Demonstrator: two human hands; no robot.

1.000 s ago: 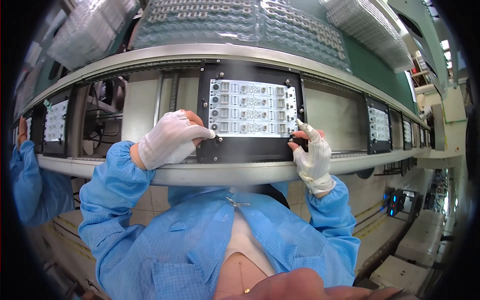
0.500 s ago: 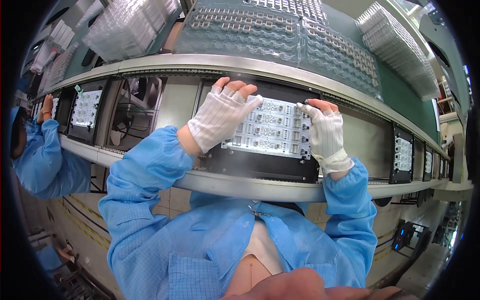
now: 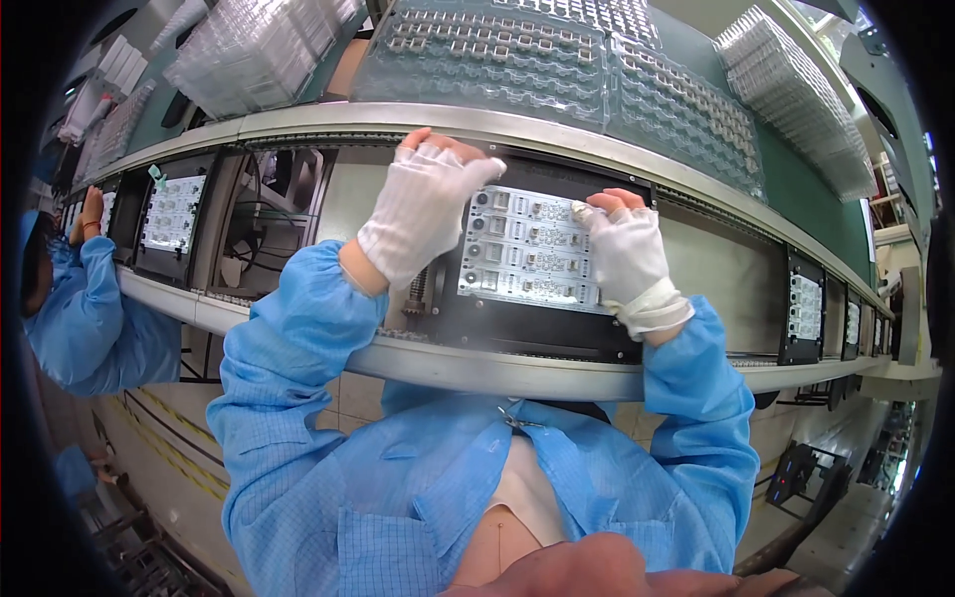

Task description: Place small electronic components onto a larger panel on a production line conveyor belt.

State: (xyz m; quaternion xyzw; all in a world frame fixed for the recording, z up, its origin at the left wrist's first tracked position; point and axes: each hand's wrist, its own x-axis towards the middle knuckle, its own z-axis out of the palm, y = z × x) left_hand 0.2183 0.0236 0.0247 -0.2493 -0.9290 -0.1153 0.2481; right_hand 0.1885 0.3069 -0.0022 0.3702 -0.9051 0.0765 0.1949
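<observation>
A white circuit board (image 3: pixel 522 249) with rows of small parts lies in a black carrier plate (image 3: pixel 557 338) on the conveyor before me. My left hand (image 3: pixel 418 209), in a white glove with bare fingertips, hovers at the board's far left corner. Its fingers are curled in beside the thumb; whatever they may hold is hidden. Over the board's right side is my right hand (image 3: pixel 634 254), gloved alike. Thumb and fingers come together there above the right-hand parts, and I cannot make out what is between them. That hand covers part of the board's right edge.
Beyond the conveyor's metal rail (image 3: pixel 398 117) lie clear plastic trays (image 3: pixel 487 75) of small metallic parts. Stacked trays stand at far left (image 3: pixel 249 60) and far right (image 3: pixel 791 95). More carriers with boards sit left (image 3: pixel 174 214) and right (image 3: pixel 804 308). A co-worker's blue sleeve (image 3: pixel 109 308) is at left.
The carrier and board have shifted slightly right. My left hand has drawn back left and away from the board, uncovering its left parts. My right hand has moved left over the board's right side.
</observation>
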